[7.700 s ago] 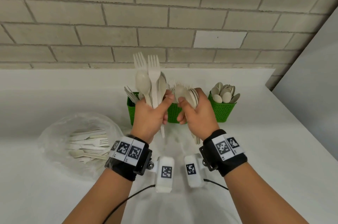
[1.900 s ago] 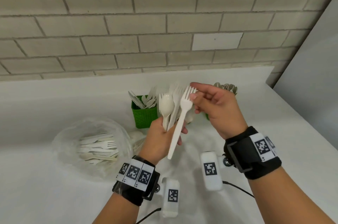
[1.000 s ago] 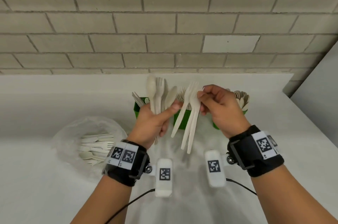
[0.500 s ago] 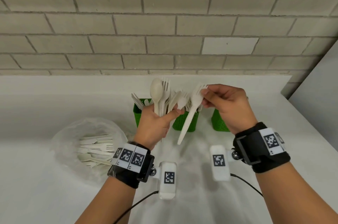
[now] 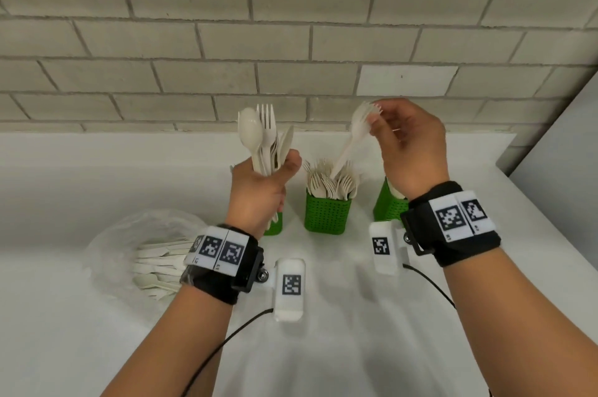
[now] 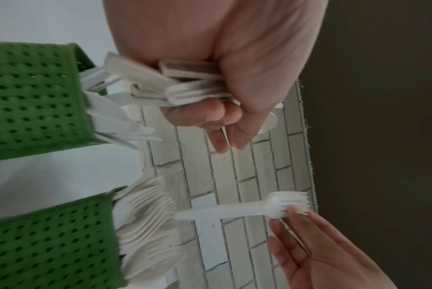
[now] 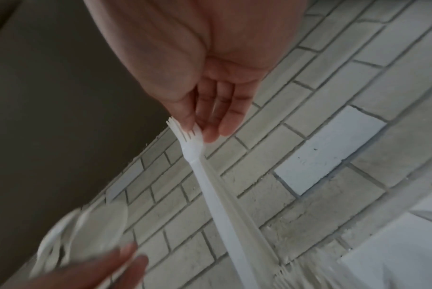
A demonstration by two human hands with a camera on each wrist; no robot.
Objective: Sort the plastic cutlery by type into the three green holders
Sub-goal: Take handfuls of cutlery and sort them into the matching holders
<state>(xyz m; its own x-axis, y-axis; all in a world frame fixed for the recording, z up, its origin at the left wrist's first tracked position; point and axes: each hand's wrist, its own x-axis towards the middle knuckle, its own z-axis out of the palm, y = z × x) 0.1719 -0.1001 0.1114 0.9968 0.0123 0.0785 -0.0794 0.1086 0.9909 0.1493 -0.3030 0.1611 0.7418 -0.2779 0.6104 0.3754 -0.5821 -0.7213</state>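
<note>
While the left hand (image 5: 259, 192) keeps gripping a mixed bundle (image 5: 265, 140), the right hand (image 5: 407, 150) pinches fork tines (image 5: 365, 118), its handle now lowered into the middle holder (image 5: 326, 215) (below the pinch); the right holder (image 5: 386, 205) sits half-hidden.

The left hand (image 5: 259, 192) covered most of the left holder (image 5: 273, 225), so its contents could not be told in the head view. The right hand (image 5: 409, 150) and wristband hid much of the right holder (image 5: 386, 205). Cutlery in the bag (image 5: 142, 254) was partly behind the left wristband. Right-wrist view: forks (image 7: 316, 271) blurred at the bottom edge.
</note>
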